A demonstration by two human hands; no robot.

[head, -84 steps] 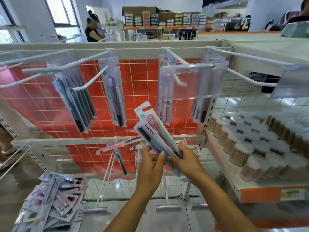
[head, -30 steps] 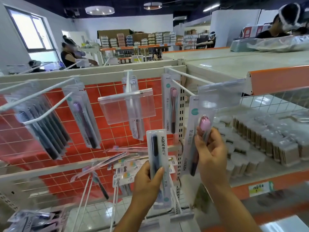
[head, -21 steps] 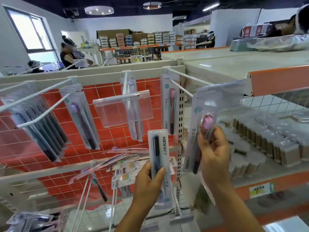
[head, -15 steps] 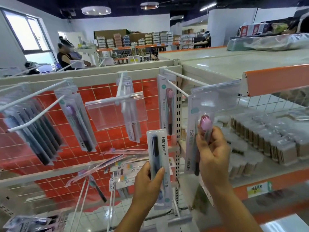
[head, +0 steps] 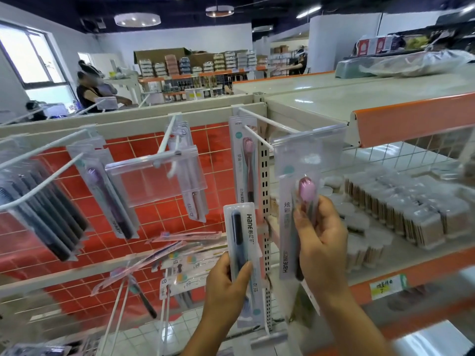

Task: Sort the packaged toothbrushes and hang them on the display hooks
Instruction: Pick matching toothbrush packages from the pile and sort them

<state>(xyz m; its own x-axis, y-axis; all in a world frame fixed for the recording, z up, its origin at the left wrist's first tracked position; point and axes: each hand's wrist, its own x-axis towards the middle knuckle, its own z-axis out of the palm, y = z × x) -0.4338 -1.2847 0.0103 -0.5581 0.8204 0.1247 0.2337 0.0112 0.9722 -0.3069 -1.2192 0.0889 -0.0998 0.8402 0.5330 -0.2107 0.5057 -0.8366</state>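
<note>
My left hand grips a packaged dark-blue toothbrush upright, low in front of the rack upright. My right hand holds a packaged pink toothbrush, its top lifted behind the clear label holder at the tip of a white display hook. Another pink pack hangs at the back of that hook. Further left hang a pack behind a clear holder, a purple pack and several black packs.
An orange-edged shelf at right carries several clear tubs of cotton swabs. Lower hooks hold slanted pink packs. A metal upright stands between rack and shelf. A person stands far behind the rack.
Both hands split the bundle: the right hand carried the pink pack up to the right-hand hook and holds it there, while the left hand keeps the dark-blue pack low. Little movement in the last second.
</note>
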